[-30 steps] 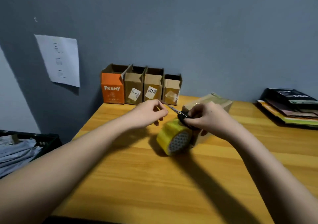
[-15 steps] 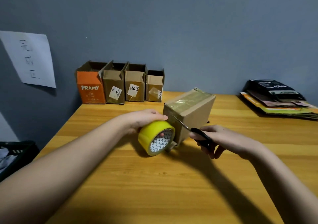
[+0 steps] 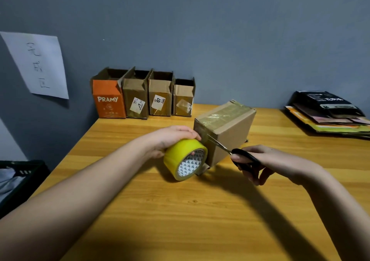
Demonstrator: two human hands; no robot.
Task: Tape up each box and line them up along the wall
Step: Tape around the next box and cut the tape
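Box at frame centre looked light and stiff, best grasped by its sides; my left hand gripped the tape roll, my right hand gripped scissors.

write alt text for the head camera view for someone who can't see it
A person's left hand holds a yellow tape roll against a taped cardboard box on a wooden table, while the right hand brings black-handled scissors to the tape at the box. Four open-topped boxes stand along the grey wall behind.
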